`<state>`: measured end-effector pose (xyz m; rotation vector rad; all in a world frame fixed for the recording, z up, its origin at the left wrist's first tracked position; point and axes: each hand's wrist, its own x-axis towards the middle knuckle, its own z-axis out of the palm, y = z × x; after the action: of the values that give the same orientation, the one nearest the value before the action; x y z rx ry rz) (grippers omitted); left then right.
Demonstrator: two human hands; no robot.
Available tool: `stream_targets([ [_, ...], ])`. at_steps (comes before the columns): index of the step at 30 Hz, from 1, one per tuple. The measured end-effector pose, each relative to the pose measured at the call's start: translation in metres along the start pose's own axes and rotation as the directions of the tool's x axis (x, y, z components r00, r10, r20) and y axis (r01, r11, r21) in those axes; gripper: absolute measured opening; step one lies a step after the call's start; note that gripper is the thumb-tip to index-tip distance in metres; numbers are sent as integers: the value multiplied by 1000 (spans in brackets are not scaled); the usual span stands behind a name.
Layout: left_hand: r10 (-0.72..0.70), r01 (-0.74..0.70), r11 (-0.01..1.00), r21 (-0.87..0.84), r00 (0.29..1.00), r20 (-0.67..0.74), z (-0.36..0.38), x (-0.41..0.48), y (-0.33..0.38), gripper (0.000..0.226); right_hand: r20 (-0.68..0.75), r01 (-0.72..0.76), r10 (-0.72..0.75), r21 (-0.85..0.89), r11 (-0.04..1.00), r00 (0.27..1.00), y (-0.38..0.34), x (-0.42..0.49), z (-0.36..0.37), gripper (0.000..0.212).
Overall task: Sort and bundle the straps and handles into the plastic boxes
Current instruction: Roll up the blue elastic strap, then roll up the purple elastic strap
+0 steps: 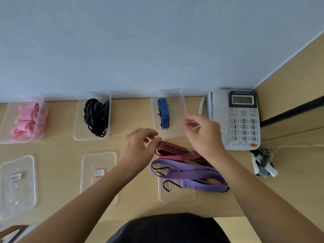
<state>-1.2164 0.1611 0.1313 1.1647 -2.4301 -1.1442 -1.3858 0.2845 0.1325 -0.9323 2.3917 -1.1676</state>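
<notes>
purple strap [198,174] is laid nearer than both hands, over a clear lid [175,197] | red strap [175,153] is pinched at its end by left hand [138,146] | right hand [203,134] is curled, grip cannot be told | blue strap [163,113] is kept in box [182,106] beyond the hands

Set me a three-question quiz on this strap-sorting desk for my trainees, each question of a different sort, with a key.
1. True or false: the blue striped strap lies in the box nearest the telephone.
2. Which does the left hand pinch? A purple strap; B red striped strap; C black strap.
3. Fill in: the pink handles sit at the back row's ____ end.
Key: 1 true; 2 B; 3 left.
</notes>
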Motion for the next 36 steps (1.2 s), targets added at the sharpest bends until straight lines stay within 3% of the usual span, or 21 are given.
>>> stream_targets([
  [4, 337, -349, 930, 118, 935, 113, 2, -40, 0, 23, 86, 71, -56, -189, 979, 995, 27, -58, -42, 21],
  [6, 432, -473, 861, 186, 874, 223, 4, -54, -5, 39, 255, 145, -59, -333, 932, 965, 34, -82, -49, 49],
  [9, 448, -565, 768, 300, 810, 378, 8, -65, -13, 48, 534, 310, 66, -582, 752, 843, 39, -102, -38, 93],
  [11, 438, -597, 707, 379, 791, 428, 13, -67, -14, 39, 560, 376, 108, -673, 637, 821, 44, -108, -27, 92],
  [13, 418, -588, 680, 438, 801, 427, 17, -66, -17, 16, 528, 366, 113, -712, 599, 842, 45, -109, -22, 80],
  [15, 449, -588, 701, 403, 803, 392, 17, -65, -19, 8, 496, 341, 106, -722, 602, 862, 45, -109, -22, 65],
  [22, 619, -628, 741, 238, 776, 121, -9, -67, -4, 6, 369, 256, -30, -581, 773, 929, 21, -120, -34, 27],
  [27, 666, -642, 736, 212, 743, -62, -38, -83, 8, 22, 262, 185, -52, -513, 838, 964, -11, -133, -43, 23],
  [30, 586, -566, 810, 152, 792, -170, -54, -100, 14, 36, 205, 130, -51, -396, 909, 977, -33, -143, -51, 24],
  [33, 329, -356, 932, -67, 909, -256, -68, -122, 17, 29, 135, 86, -62, -181, 980, 989, -55, -155, -62, 20],
  [36, 217, -233, 940, -248, 972, -91, -82, -140, 21, 26, 128, 58, -62, 35, 998, 990, -82, -170, -74, 28],
])
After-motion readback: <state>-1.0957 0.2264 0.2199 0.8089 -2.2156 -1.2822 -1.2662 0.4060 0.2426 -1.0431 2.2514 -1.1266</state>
